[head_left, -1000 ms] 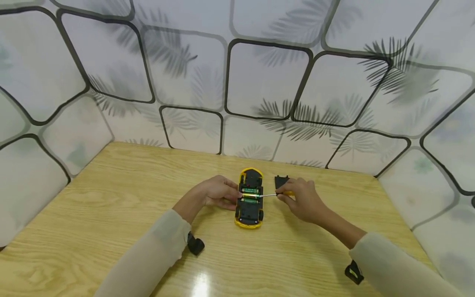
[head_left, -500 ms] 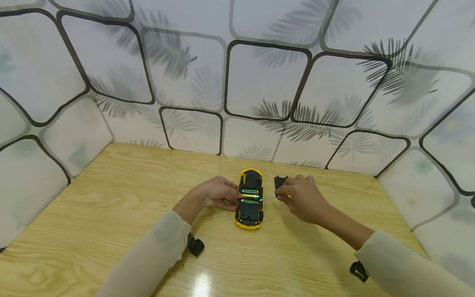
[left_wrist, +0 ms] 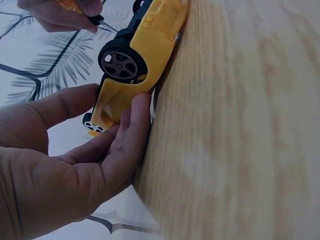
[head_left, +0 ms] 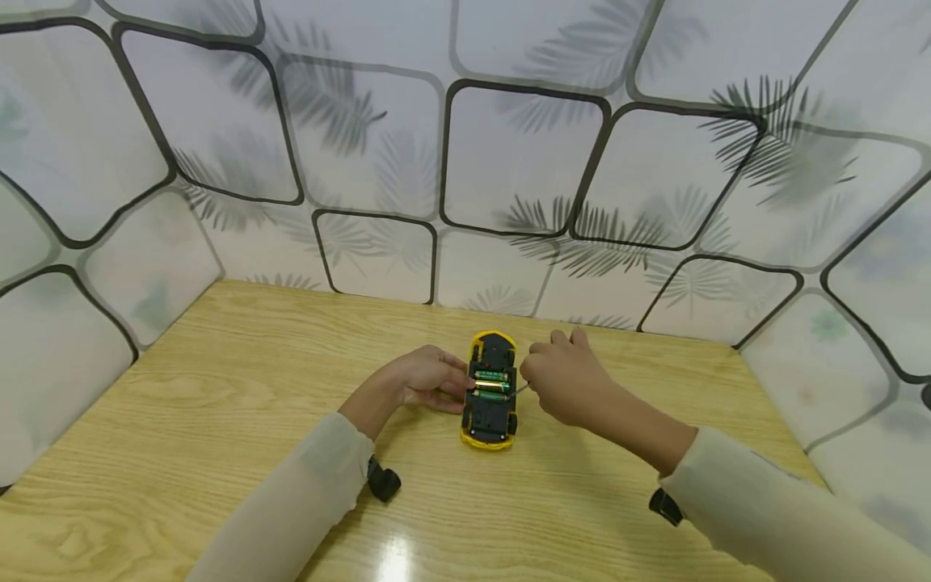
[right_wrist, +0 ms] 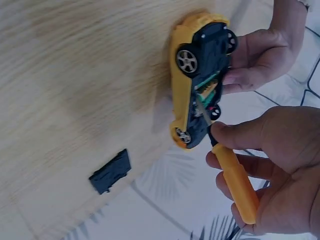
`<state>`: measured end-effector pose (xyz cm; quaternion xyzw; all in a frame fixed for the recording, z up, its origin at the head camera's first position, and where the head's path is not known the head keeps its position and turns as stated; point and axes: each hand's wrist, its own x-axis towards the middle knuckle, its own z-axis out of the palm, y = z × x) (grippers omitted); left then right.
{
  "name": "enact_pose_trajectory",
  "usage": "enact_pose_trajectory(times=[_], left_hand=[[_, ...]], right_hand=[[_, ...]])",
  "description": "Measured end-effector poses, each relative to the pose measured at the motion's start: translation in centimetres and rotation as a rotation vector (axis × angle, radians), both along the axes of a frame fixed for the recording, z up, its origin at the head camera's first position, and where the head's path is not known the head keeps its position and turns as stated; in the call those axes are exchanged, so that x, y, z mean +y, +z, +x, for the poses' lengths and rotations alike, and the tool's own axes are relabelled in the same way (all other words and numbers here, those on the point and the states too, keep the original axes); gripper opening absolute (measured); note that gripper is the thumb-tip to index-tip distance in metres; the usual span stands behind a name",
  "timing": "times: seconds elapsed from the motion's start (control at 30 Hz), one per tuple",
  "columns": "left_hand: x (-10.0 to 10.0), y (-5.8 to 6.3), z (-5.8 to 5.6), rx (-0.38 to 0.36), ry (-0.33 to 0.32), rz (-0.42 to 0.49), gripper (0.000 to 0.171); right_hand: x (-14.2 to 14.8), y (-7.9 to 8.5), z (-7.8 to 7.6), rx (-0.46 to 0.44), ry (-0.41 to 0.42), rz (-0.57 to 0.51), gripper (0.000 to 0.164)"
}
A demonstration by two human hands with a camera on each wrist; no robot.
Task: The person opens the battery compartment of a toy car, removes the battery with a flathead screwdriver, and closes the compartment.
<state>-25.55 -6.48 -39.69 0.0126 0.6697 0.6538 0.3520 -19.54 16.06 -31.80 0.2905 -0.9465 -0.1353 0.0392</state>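
A yellow toy car point(head_left: 490, 422) lies upside down on the table, its black underside facing up. Several green and gold batteries point(head_left: 491, 386) sit in its uncovered compartment. My left hand point(head_left: 431, 377) grips the car's left side, thumb on the underside edge and fingers along the yellow body point(left_wrist: 156, 47). In my right hand point(head_left: 570, 380) is a screwdriver with an orange-yellow handle point(right_wrist: 236, 186), pinched near its black collar by thumb and fingers. The screwdriver's thin metal shaft point(right_wrist: 204, 111) reaches into the compartment, its tip at the right end of the nearest battery.
The black battery cover point(right_wrist: 111, 171) lies on the wooden table point(head_left: 276, 388) to the car's right, hidden behind my right hand in the head view. A patterned wall covering point(head_left: 378, 162) rises at the table's back and sides.
My right hand has moved left and rolled over, bringing the screwdriver closer; its tip went from the middle battery to the nearest one. Left hand and car stay put.
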Motion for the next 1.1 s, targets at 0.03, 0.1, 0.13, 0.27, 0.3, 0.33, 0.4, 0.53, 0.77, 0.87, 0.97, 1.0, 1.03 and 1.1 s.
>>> enact_pose_trajectory(times=[0.03, 0.1, 0.13, 0.27, 0.3, 0.33, 0.4, 0.53, 0.77, 0.87, 0.97, 1.0, 1.03, 1.1], left_hand=[[0.0, 0.0, 0.0, 0.000, -0.002, -0.001, 0.062], [0.0, 0.0, 0.0, -0.004, -0.001, 0.001, 0.062], [0.0, 0.0, 0.0, -0.009, 0.001, 0.002, 0.062], [0.1, 0.0, 0.0, -0.012, -0.004, 0.005, 0.062], [0.1, 0.0, 0.0, -0.009, -0.007, 0.004, 0.062], [0.1, 0.0, -0.1, -0.003, -0.012, 0.003, 0.062], [0.1, 0.0, -0.1, 0.001, -0.018, 0.002, 0.062], [-0.1, 0.0, -0.2, 0.015, -0.032, 0.004, 0.060], [-0.3, 0.0, -0.1, 0.020, -0.041, 0.017, 0.058], [-0.3, 0.0, -0.2, 0.025, -0.043, 0.018, 0.054], [-0.3, -0.1, -0.2, 0.025, -0.042, 0.014, 0.052], [-0.3, -0.1, -0.2, 0.024, -0.040, 0.013, 0.052], [-0.2, -0.1, -0.2, 0.023, -0.040, 0.011, 0.052], [-0.1, -0.1, -0.1, 0.024, -0.038, 0.006, 0.051]], right_hand=[[-0.3, 0.1, 0.0, 0.008, 0.000, 0.032, 0.009], [-0.9, 0.2, -0.1, 0.026, 0.002, 0.075, 0.011], [-1.1, 0.2, -0.1, 0.041, 0.008, 0.097, 0.013], [-1.4, -0.2, -0.2, 0.073, 0.020, 0.122, 0.015], [-1.3, -0.3, -0.2, 0.073, 0.019, 0.116, 0.014], [-1.1, -0.4, -0.2, 0.071, 0.017, 0.105, 0.012], [-0.7, -0.6, -0.2, 0.067, 0.017, 0.062, 0.011], [0.2, -0.6, -0.4, 0.040, 0.029, -0.066, 0.008], [1.6, -1.3, -0.6, 0.006, 0.034, -0.227, 0.014], [2.4, -2.0, -0.7, -0.004, 0.031, -0.300, 0.008], [3.2, -2.8, -0.6, -0.035, 0.011, -0.387, 0.007], [3.4, -3.1, -0.6, -0.038, 0.007, -0.416, 0.007], [3.7, -3.4, -0.5, -0.039, 0.005, -0.444, 0.008], [4.2, -4.0, -0.4, -0.037, 0.013, -0.502, 0.008]])
